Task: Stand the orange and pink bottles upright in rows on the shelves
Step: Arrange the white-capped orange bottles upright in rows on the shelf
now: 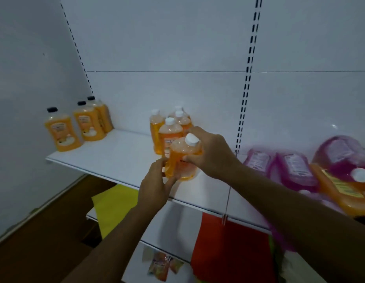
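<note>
An orange bottle with a white cap [182,158] is held tilted just above the white shelf [116,158], near its front edge. My left hand [157,186] grips its lower body from the left. My right hand [210,152] grips its shoulder from the right, just below the cap. Right behind it several orange white-capped bottles [169,131] stand upright in a cluster. Three orange bottles with black caps [83,123] stand in a row at the shelf's left end. On the right, pink bottles [295,170] and one orange bottle [340,188] lie on their sides.
Slotted shelf uprights [246,78] run up the white back panel. Below the shelf sit a yellow sheet [114,205], a red sheet [230,250] and small colourful packets [163,266] on lower shelves. A white side wall [30,78] closes the left; dark floor [34,252] lies beneath.
</note>
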The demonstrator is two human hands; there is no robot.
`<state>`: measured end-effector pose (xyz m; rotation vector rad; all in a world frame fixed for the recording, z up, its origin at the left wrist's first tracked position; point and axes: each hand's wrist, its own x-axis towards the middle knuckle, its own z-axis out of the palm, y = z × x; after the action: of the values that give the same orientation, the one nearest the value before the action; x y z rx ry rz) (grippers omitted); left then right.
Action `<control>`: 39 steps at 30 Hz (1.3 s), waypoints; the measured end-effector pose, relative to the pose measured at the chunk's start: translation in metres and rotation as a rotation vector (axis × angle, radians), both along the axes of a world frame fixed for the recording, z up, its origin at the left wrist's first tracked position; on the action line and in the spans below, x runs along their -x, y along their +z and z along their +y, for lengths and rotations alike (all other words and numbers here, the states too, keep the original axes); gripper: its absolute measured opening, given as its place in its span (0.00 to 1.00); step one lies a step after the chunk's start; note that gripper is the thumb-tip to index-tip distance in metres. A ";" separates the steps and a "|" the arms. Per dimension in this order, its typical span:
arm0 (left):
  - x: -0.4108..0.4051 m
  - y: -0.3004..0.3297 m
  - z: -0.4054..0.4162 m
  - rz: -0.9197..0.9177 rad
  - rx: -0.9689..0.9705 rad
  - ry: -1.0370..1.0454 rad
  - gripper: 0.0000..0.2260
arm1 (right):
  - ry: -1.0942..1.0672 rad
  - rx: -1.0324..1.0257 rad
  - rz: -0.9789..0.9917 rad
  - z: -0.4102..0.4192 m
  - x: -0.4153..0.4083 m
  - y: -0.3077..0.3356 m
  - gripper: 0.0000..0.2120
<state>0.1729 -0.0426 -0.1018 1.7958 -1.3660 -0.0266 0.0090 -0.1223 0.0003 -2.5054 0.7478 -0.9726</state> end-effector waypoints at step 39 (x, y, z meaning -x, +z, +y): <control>0.043 -0.023 -0.042 -0.141 0.049 -0.289 0.13 | -0.440 -0.087 0.154 -0.026 0.045 -0.046 0.33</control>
<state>0.1303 -0.0849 -0.1244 1.5717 -1.7042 -0.0210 -0.0365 -0.1487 -0.0462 -2.4076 1.3998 -0.8599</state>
